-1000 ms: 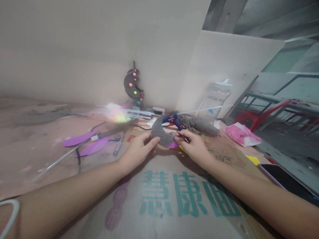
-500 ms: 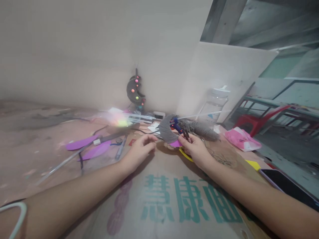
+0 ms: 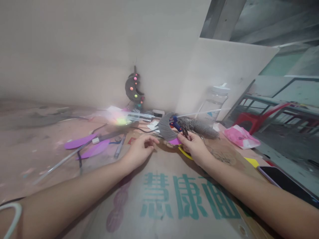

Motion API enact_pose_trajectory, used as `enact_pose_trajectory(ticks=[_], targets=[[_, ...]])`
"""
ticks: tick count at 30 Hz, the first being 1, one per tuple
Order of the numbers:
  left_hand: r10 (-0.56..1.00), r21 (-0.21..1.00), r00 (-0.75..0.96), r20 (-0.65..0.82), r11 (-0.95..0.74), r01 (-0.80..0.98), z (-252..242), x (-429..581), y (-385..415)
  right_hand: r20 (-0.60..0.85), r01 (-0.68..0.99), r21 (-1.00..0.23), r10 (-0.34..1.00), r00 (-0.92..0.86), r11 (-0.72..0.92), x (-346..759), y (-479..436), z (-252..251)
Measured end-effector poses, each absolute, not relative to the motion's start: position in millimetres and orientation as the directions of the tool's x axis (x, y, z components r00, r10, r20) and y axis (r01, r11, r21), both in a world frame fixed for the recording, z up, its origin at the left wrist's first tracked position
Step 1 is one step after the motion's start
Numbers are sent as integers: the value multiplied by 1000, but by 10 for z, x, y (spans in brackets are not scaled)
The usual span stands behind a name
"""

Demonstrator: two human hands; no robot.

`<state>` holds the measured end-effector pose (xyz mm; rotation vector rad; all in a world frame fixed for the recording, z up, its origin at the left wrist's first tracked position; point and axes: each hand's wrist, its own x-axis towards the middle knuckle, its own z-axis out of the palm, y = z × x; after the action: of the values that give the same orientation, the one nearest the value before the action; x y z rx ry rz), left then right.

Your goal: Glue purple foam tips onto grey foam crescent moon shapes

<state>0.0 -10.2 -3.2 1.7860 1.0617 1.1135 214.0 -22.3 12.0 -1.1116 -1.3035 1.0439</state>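
Note:
My right hand [image 3: 195, 147] is closed round a tool with a yellow handle [image 3: 185, 153]. Its dark jaws [image 3: 185, 133] stick up by the thumb; whether these are pliers or scissors I cannot tell. The thumb is at the lower tip of a crescent moon [image 3: 165, 127] wrapped in grey yarn; a grip on the moon is not clear. Below that tip shows a purple piece [image 3: 174, 141]. My left hand [image 3: 142, 147] is left of the moon, fingers loosely curved and apart, holding nothing. A blue glue gun [image 3: 176, 124] lies just behind the moon.
Grey yarn [image 3: 201, 127] lies behind my right hand. A finished-looking moon with coloured balls [image 3: 132, 88] stands at the wall. Purple petal shapes [image 3: 96, 149] and a pen [image 3: 120, 146] lie left; a bottle [image 3: 214, 103], pink packet [image 3: 241, 136] and phone [image 3: 286, 184] are right.
The view has shifted slightly. My left fingertips have moved a little closer to the grey moon. My right hand keeps its hold on the yellow-handled tool.

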Motion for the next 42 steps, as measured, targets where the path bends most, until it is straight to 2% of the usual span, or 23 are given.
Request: enact_pose_trajectory(ticks=[4,7,10,13,16,19,21,24,28,31,35,38,42], targets=[[952,958,225,209,-245,147,-28,0,-107,229,61,-972,974,-3,228,2126,-236,140],[952,961,192,236,-258,99,-46,-9,-76,245,72,-967,969,-19,245,2118,-239,139],[936,960,244,254,-275,56,-6,-8,-88,271,95,-957,962,-35,273,2131,-218,102],[889,945,343,303,-327,12,82,4,-151,330,185,-922,941,-78,339,2141,-215,81],[890,938,338,306,-342,51,135,12,-198,365,314,-865,921,-138,391,2125,-266,112],[900,943,325,292,-327,60,120,10,-192,366,362,-834,909,-201,416,2098,-324,147],[905,946,309,292,-322,47,99,10,-174,364,374,-833,914,-182,406,2097,-325,141],[921,953,278,273,-297,50,93,16,-170,402,369,-842,914,-57,394,2138,-266,90],[921,940,293,256,-308,145,134,28,-234,477,373,-815,879,-2,443,2223,-203,52],[914,922,312,260,-331,201,157,31,-289,583,473,-708,812,-26,524,2247,-251,112],[901,880,315,298,-387,276,174,31,-322,721,619,-469,678,-144,630,2198,-421,242],[890,845,313,330,-427,322,194,29,-335,719,634,-327,620,-314,701,2122,-547,284],[838,799,392,379,-511,318,204,25,-363,705,651,-175,555,-441,739,2045,-608,268]])
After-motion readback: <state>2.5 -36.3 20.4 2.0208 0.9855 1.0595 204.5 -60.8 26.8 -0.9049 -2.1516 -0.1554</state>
